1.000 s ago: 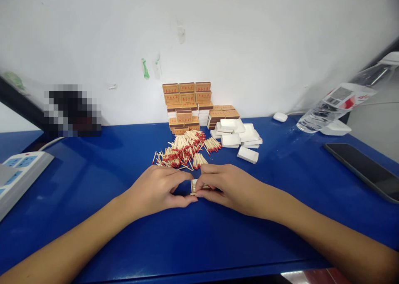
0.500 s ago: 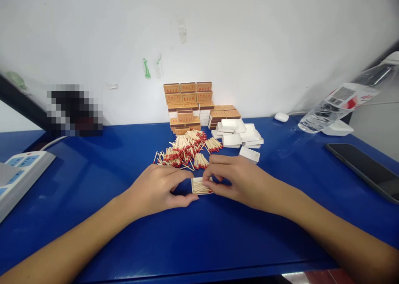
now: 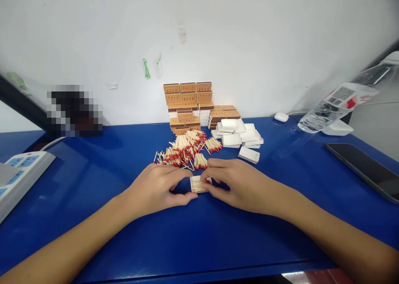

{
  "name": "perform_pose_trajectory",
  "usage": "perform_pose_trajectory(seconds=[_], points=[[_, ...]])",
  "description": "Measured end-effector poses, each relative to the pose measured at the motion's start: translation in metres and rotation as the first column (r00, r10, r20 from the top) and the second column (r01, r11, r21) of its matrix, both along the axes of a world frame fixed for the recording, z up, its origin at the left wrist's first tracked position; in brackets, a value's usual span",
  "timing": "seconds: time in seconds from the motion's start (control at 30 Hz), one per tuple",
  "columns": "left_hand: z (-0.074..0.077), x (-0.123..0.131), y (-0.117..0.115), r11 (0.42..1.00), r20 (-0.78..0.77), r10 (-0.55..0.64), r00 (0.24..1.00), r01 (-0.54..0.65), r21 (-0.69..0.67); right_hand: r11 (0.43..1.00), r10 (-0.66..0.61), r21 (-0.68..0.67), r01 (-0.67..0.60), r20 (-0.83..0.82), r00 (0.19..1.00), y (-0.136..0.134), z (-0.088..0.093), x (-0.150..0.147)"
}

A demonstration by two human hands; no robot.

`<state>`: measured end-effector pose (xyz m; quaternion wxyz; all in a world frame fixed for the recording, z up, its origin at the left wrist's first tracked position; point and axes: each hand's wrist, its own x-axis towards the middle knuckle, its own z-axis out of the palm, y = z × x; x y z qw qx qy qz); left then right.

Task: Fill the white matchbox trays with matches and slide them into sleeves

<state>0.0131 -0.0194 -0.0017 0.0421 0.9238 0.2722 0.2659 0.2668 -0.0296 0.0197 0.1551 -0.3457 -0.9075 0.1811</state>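
A small white matchbox tray [image 3: 195, 179] stands on the blue tabletop, with pale matches [image 3: 198, 187] lying in it. My left hand [image 3: 165, 187] grips the tray's left end, the index finger at the far corner and the thumb at the near one. My right hand [image 3: 232, 183] reaches into the right part of the tray, its thumb and fingertips closed on matches there. Those fingers hide the tray's right end and most of the match heads. Just beyond both hands lies a heap of loose red-tipped matches [image 3: 183, 150].
Printed matchboxes [image 3: 188, 97] are stacked against the wall. Several white trays [image 3: 238, 132] pile up to their right, one single tray [image 3: 248, 154] nearer. A water bottle [image 3: 338, 105] and a phone [image 3: 363, 167] lie at the right, a power strip [image 3: 26, 174] at the left.
My right hand has shifted slightly left, its fingertips deeper over the tray. The tray has moved a very little to the left and away. My left hand is nearly still.
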Motion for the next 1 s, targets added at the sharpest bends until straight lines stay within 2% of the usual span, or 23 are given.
perform_pose_trajectory(seconds=[0.3, 0.63, 1.0], points=[[-0.0002, -0.0007, 0.0001, 1.000, -0.012, 0.009, 1.000, -0.009, -0.024, 1.000, -0.012, -0.017, 0.013, 0.029, 1.000, 0.0013, -0.0012, 0.0014], [0.0003, 0.0007, -0.0006, 0.999, -0.015, 0.001, 1.000, -0.001, -0.033, 1.000, 0.017, 0.024, -0.016, -0.054, 0.998, 0.0022, -0.0087, -0.0007], [-0.0002, 0.0009, -0.0007, 0.999, -0.019, -0.006, 1.000, 0.005, -0.041, 0.999, 0.030, 0.016, -0.030, -0.044, 0.999, 0.0027, -0.0093, -0.0008]])
